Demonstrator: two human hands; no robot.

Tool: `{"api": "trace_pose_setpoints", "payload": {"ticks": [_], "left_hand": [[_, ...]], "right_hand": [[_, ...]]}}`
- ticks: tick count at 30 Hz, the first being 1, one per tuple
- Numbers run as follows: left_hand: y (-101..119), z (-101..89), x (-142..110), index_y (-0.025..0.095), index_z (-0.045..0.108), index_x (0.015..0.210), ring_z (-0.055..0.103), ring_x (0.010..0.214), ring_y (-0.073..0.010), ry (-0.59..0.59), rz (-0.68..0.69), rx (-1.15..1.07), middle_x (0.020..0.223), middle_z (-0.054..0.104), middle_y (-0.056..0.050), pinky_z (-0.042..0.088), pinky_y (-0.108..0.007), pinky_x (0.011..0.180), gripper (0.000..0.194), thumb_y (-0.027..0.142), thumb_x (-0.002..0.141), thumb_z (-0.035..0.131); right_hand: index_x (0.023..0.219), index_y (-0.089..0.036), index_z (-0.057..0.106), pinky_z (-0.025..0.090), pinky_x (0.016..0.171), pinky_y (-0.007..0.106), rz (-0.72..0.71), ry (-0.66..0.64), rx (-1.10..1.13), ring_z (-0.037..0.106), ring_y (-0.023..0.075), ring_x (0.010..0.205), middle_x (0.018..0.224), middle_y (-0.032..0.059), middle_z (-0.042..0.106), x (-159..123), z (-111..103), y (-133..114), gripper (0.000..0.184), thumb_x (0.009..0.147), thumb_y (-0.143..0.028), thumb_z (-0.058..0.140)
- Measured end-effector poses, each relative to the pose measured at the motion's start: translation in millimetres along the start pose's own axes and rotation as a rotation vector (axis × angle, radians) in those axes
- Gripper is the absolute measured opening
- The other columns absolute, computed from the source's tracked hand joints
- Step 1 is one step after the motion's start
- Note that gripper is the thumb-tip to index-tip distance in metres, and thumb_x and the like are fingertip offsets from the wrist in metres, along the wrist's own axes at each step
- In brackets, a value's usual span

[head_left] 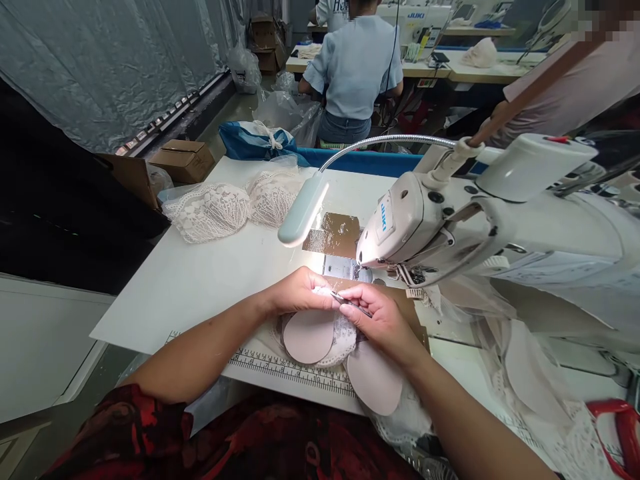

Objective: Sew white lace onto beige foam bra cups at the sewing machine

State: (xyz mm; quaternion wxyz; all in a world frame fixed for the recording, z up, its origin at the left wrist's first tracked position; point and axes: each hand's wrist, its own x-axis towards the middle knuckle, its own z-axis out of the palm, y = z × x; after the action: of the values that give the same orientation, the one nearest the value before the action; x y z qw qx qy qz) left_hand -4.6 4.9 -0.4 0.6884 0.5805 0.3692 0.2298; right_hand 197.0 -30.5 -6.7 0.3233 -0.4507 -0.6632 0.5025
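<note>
My left hand (303, 291) pinches the edge of a white lace bra (345, 343) in front of the sewing machine's needle area. A small pointed metal tool, apparently thread snips (357, 306), is held in my right hand (383, 320), its tip at the pinched edge. My fingers partly hide both the tip and the edge. Below my hands hang two smooth, pale pink cups, the left cup (309, 337) over the table's printed ruler and the right cup (375, 378) past the front edge.
A white sewing machine (430, 220) stands close on the right. A lit lamp (303, 210) hangs beyond my hands. Lace cups (213, 210) lie at back left. More lace pieces (530, 367) and a red-handled object (620, 427) are at right. A seated person (357, 67) is ahead.
</note>
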Motion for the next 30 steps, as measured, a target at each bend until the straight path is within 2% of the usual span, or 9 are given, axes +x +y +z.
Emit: {"api": "trace_pose_setpoints", "payload": {"ticks": [4,11,16,20,23,25,28,30], "left_hand": [[-1.0,-2.1,-0.2,0.01,0.07,0.072,0.052,0.064,-0.0136,-0.021,-0.001,0.007,0.065,0.06,-0.003,0.041,-0.026,0.058,0.03,0.039,0.071,0.075],[-1.6,-2.3,-0.7,0.009,0.07,0.077,0.051,0.063,-0.0117,-0.023,-0.018,0.057,0.066,0.058,-0.001,0.038,-0.023,0.058,0.032,0.04,0.071,0.074],[-5.7,-0.6,0.6,0.009,0.071,0.08,0.048,0.06,-0.0105,-0.047,0.018,0.134,0.063,0.057,0.0,0.035,-0.021,0.054,0.033,0.042,0.073,0.072],[-5.0,-0.3,1.0,0.012,0.072,0.084,0.056,0.072,-0.0138,-0.062,0.045,0.157,0.076,0.065,-0.003,0.042,-0.022,0.064,0.029,0.039,0.074,0.072],[-1.8,-1.1,0.5,0.011,0.072,0.086,0.057,0.075,-0.0144,-0.085,0.042,0.138,0.08,0.066,-0.004,0.043,-0.023,0.067,0.031,0.04,0.078,0.068],[0.6,-3.4,-0.3,0.01,0.071,0.084,0.055,0.07,-0.0135,-0.102,0.009,0.114,0.076,0.065,-0.004,0.042,-0.024,0.064,0.036,0.045,0.083,0.062],[2.4,-10.6,-2.0,0.01,0.071,0.087,0.056,0.07,-0.0137,-0.037,-0.056,0.056,0.079,0.066,-0.006,0.042,-0.025,0.063,0.045,0.05,0.089,0.051],[1.9,-17.0,-2.9,0.01,0.071,0.093,0.058,0.074,-0.0143,0.025,-0.097,-0.015,0.086,0.068,-0.009,0.044,-0.025,0.066,0.048,0.051,0.091,0.046]], "right_hand": [[0.094,-0.021,0.066,0.05,0.075,0.033,0.013,0.005,0.045,0.062,0.0184,0.085,0.091,0.0045,0.067,1.4,-2.1,1.4,0.02,0.084,-0.037,0.06],[0.095,-0.02,0.062,0.05,0.07,0.031,0.031,-0.097,0.073,0.061,0.0173,0.079,0.086,0.004,0.065,2.6,-8.1,-1.0,0.023,0.08,-0.037,0.062],[0.091,-0.02,0.061,0.047,0.065,0.028,0.079,-0.054,0.028,0.058,0.0158,0.074,0.081,0.002,0.062,2.9,-2.2,-1.9,0.021,0.083,-0.039,0.06],[0.094,-0.021,0.057,0.046,0.06,0.027,0.14,-0.007,0.179,0.057,0.0143,0.067,0.074,-0.0004,0.06,3.3,0.5,1.1,0.024,0.083,-0.041,0.06],[0.105,-0.022,0.053,0.049,0.068,0.029,0.172,-0.056,0.294,0.061,0.0158,0.076,0.084,0.001,0.063,3.5,1.4,-0.1,0.033,0.078,-0.037,0.066],[0.105,-0.021,0.055,0.049,0.073,0.03,0.174,-0.097,0.261,0.061,0.017,0.084,0.089,0.0022,0.063,3.2,0.9,-1.3,0.033,0.078,-0.035,0.066],[0.094,-0.02,0.058,0.047,0.068,0.028,0.173,-0.071,0.163,0.057,0.0153,0.075,0.079,0.0002,0.06,2.5,-2.0,-0.8,0.022,0.082,-0.037,0.062],[0.089,-0.02,0.058,0.045,0.062,0.027,0.185,-0.04,0.136,0.054,0.0141,0.069,0.074,-0.0011,0.057,2.1,-4.9,1.0,0.022,0.082,-0.04,0.062]]}}
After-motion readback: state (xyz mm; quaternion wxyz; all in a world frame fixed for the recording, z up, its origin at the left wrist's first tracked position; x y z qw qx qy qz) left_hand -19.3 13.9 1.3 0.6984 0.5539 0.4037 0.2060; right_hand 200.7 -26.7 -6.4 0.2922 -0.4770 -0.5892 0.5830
